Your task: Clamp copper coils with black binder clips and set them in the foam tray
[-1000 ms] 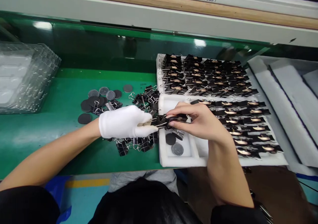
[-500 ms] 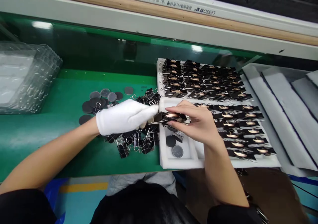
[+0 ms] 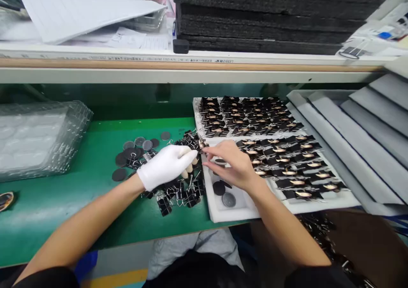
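My left hand [image 3: 168, 164], in a white glove with bare fingertips, is closed above a pile of black binder clips [image 3: 164, 205]; what its fingers hold is hidden. My right hand [image 3: 234, 162], bare, pinches a small binder clip [image 3: 202, 145] between thumb and fingertips, right beside the left fingertips. The clip is small and blurred. Below the right hand, a compartment of the white foam tray [image 3: 219, 215] holds dark discs [image 3: 219, 187] and a clear-rimmed disc [image 3: 228, 200]. Rows of black clips gripping tan pieces [image 3: 302, 194] fill the rest of the tray.
More grey and black discs [image 3: 119, 174] lie on the green table [image 3: 79, 203] left of the pile. Stacked clear plastic trays [image 3: 38, 139] stand far left. Grey foam sheets [image 3: 350, 143] lean at right. A shelf edge [image 3: 127, 75] with papers and black foam [image 3: 267, 20] crosses the back.
The view has tipped up, bringing the shelf's contents into sight. The clip in my right fingers has turned from lying sideways to pointing away from me. Both hands stay close together.
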The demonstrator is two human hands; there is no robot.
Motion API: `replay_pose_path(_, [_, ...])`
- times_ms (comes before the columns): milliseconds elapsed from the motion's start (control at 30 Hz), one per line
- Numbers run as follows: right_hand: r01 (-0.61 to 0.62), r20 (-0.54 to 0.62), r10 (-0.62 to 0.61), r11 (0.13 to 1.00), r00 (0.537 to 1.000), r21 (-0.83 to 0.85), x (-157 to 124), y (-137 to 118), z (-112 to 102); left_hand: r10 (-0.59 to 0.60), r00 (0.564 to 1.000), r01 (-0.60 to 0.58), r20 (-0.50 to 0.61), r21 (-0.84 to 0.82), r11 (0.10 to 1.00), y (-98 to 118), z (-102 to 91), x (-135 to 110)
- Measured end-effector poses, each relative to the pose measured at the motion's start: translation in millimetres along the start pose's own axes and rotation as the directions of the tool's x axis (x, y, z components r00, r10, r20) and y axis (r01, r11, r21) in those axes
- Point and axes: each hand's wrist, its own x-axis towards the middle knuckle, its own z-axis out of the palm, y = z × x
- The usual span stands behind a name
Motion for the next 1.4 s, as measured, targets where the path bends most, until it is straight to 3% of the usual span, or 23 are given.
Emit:
replay_pose_path(100, [-0.211,-0.049,0.205,0.957,0.977,-0.199,2,0,2,0.066,0.976,-0.039,-0.209,0.129,0.991,0,-10.4,1])
replay_pose_path(200, [-0.405,0.061,0.451,0.846,0.891,-0.347,3,-1,8,0.114,0.946,-0.055,-0.302,0.195,0.979,4,-25.6,0])
replay_pose_path(267, [-0.508,0.117,0.590,0.766,0.799,-0.394,4,1,12,0.105,0.956,-0.044,-0.275,0.218,0.975,5,-31.5,2])
replay_pose_path(333, [-0.611,0.073,0.677,0.701,0.733,-0.369,6,5,15,0.103,0.969,-0.045,-0.223,0.252,0.967,2,-32.9,4])
replay_pose_path(433, [-0.717,0.021,0.749,0.642,0.662,-0.272,9,14,19,0.139,0.980,-0.082,-0.145,0.346,0.935,-5,-30.7,7])
replay_pose_path(567, [-0.777,0.098,0.799,0.600,0.593,-0.190,15,19,16,0.143,0.985,-0.092,-0.100,0.401,0.911,-7,-29.0,8])
replay_pose_path(633, [-0.759,0.096,0.779,0.626,0.620,-0.178,18,18,2,0.119,0.987,-0.067,-0.107,0.402,0.913,-6,-30.4,6])
replay_pose_path(700, [-0.672,0.099,0.694,0.717,0.713,-0.185,19,12,-26,0.106,0.986,-0.043,-0.125,0.427,0.903,-5,-33.8,4])
replay_pose_path(800, [-0.472,0.141,0.500,0.860,0.854,-0.195,12,-2,-85,0.101,0.984,-0.021,-0.146,0.469,0.883,-8,-41.4,1])
replay_pose_path(867, [-0.381,0.224,0.413,0.908,0.883,-0.173,0,-13,-122,0.095,0.985,-0.016,-0.142,0.476,0.879,-11,-46.0,1])
replay_pose_path(967, [-0.310,0.383,0.346,0.938,0.856,-0.156,-28,-26,-151,0.098,0.984,-0.015,-0.149,0.478,0.878,-13,-48.9,1])
replay_pose_path(1067, [-0.306,0.439,0.369,0.929,0.819,-0.210,-66,-29,-146,0.103,0.983,-0.018,-0.152,0.479,0.877,-12,-47.4,1])
replay_pose_path(1200, [-0.300,0.322,0.430,0.874,0.843,-0.383,-106,-22,-121,0.094,0.984,-0.011,-0.154,0.471,0.882,-11,-44.2,1])
replay_pose_path(1300, [-0.246,0.290,0.427,0.832,0.856,-0.498,-115,-20,-113,0.070,0.983,0.014,-0.167,0.457,0.889,-10,-43.3,0])
replay_pose_path(1400, [-0.208,0.332,0.435,0.814,0.837,-0.543,-112,-22,-113,0.054,0.986,0.021,-0.155,0.447,0.894,-7,-43.0,-2])
